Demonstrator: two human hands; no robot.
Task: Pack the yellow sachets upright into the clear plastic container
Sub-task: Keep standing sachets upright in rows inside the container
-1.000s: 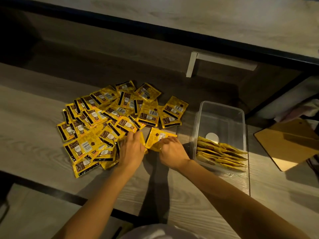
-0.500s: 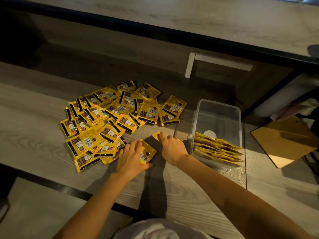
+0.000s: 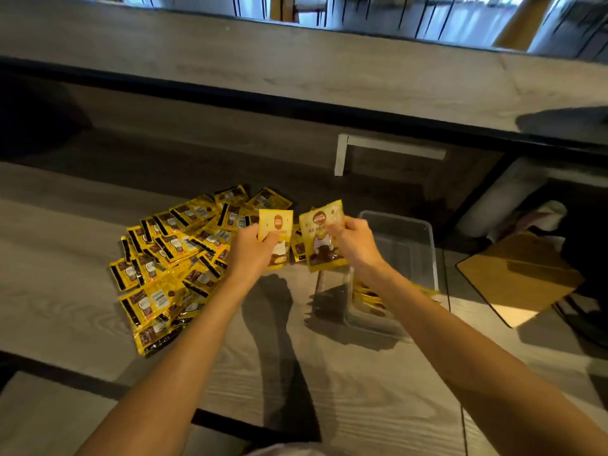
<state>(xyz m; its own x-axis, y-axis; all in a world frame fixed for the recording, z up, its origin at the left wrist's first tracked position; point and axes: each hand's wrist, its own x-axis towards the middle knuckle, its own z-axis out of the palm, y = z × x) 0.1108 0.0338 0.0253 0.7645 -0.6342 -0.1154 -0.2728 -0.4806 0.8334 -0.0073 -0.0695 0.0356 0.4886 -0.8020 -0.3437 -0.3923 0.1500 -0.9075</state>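
Left of the clear plastic container [image 3: 424, 232], each raised hand pinches one yellow sachet: left hand [image 3: 251, 250], right hand [image 3: 353, 243]. The right forearm hides most sachets packed inside; the loose pile [image 3: 171, 255] lies farther left.

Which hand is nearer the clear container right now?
Right. The right hand, holding a sachet, is raised at the clear container's left rim. The left hand, holding another sachet, sits farther left, by the pile.

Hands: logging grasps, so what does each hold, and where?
Left hand pinches one sachet by its left edge; right hand, another sachet by its right edge.
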